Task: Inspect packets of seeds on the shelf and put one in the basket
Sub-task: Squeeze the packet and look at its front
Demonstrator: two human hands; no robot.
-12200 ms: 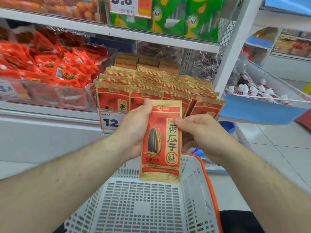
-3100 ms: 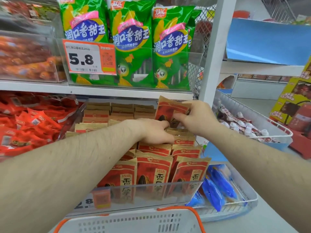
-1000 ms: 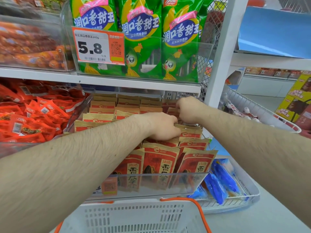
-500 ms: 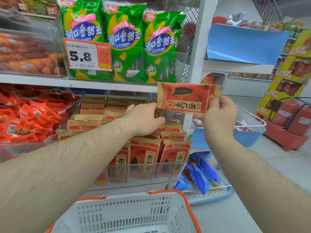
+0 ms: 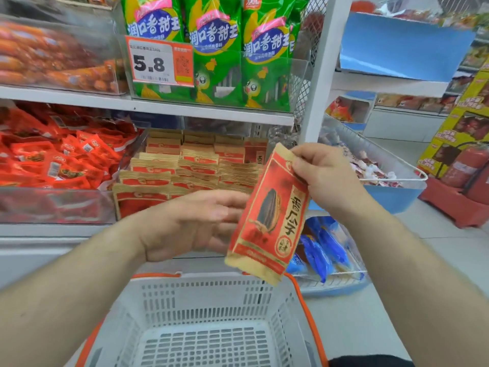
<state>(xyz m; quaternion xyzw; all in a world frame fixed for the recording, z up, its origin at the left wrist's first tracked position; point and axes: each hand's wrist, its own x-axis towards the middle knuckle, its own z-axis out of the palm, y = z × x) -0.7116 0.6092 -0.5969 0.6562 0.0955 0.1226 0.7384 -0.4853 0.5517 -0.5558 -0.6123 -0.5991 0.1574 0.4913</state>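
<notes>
Right hand (image 5: 324, 178) pinches the seed packet (image 5: 267, 215) top; left hand (image 5: 195, 223), fingers loose, reaches behind it.

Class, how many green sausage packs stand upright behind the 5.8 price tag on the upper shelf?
3 clearly: tall green plastic sausage packs, left, middle and right. A sliver of a fourth shows at the right edge; more may be hidden behind.

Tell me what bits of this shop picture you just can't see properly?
Head view only:
- Left hand: its fingertips go behind the seed packet, which the right hand pinches by its top.
- Small print at the packet's bottom: blurred.
- Basket: the near end is cut off by the bottom edge.
- Barcode on the 5.8 price tag: too small.
- Front shelf packets: their lower halves are hidden by the left hand.
</notes>
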